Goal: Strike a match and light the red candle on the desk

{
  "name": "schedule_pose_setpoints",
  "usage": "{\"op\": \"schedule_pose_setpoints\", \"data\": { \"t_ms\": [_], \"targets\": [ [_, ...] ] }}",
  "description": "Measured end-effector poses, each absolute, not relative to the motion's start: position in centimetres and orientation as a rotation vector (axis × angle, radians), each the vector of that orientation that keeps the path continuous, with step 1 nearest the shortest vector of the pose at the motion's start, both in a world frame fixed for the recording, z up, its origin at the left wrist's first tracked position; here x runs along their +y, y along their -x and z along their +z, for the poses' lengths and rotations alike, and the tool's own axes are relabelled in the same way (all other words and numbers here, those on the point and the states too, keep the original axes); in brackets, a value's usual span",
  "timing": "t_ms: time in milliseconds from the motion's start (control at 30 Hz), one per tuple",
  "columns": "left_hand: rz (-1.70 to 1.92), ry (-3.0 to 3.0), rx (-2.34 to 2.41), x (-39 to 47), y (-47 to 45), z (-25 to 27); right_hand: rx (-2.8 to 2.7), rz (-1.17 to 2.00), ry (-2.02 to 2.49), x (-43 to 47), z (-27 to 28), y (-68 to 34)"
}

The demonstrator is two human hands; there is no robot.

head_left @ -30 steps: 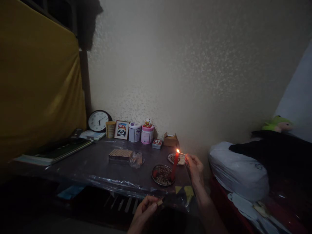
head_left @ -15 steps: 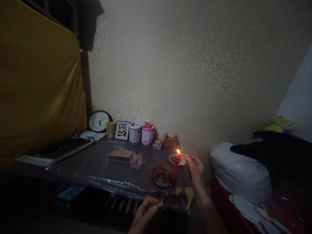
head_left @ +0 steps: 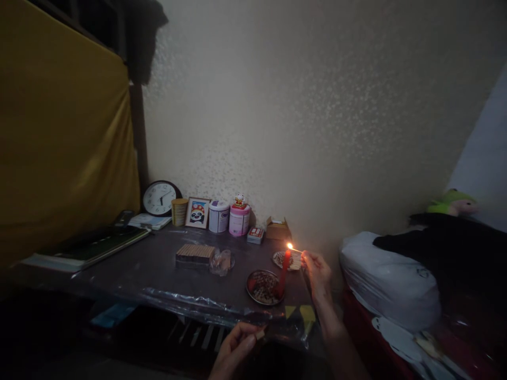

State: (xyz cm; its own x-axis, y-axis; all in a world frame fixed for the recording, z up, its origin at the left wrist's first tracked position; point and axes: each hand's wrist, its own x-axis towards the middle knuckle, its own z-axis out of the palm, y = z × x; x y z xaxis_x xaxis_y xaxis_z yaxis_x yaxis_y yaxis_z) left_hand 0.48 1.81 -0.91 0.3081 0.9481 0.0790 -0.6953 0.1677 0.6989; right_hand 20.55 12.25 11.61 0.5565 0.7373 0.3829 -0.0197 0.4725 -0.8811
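A red candle [head_left: 284,270] stands slightly tilted at the right side of a round metal plate [head_left: 248,287], which holds dark bits. With its fingers pinched, my right hand [head_left: 317,272] grips a thin matchstick [head_left: 297,250], its tip meeting the flame at the candle's top. Whether the flame comes from the match, the wick or both cannot be made out. Lower down, in front of the table edge, my left hand [head_left: 236,348] pinches a small matchbox [head_left: 260,334]. Behind the candle, a second plate [head_left: 277,257] bears dark bits and several pale matchsticks.
On the dark, plastic-covered table [head_left: 158,264] lie a row of small boxes [head_left: 195,253] and a crumpled clear bag [head_left: 221,262]. A clock [head_left: 160,198], framed picture [head_left: 197,212], tins [head_left: 239,220] and cardboard box [head_left: 278,228] line the wall. White bag [head_left: 390,269] at right.
Both hands keep their grips. The match's burning end stays at the candle top, with the flame slightly brighter. The view has shifted very slightly.
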Motion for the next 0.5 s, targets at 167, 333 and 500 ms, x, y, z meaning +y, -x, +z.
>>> {"op": "schedule_pose_setpoints", "data": {
  "t_ms": [167, 333, 500],
  "targets": [
    [1.237, -0.681, 0.426, 1.94, -0.69, -1.24, -0.874, 0.545, 0.971, 12.30, 11.58, -20.25],
    [1.222, -0.705, 0.416, 1.88, -0.74, -1.07, -0.883, 0.551, 0.974, 12.35, 11.70, -20.24],
    [1.227, -0.704, 0.413, 1.75, -0.71, -0.82, -0.881, 0.554, 0.972, 12.31, 11.85, -20.20]
  ]
}}
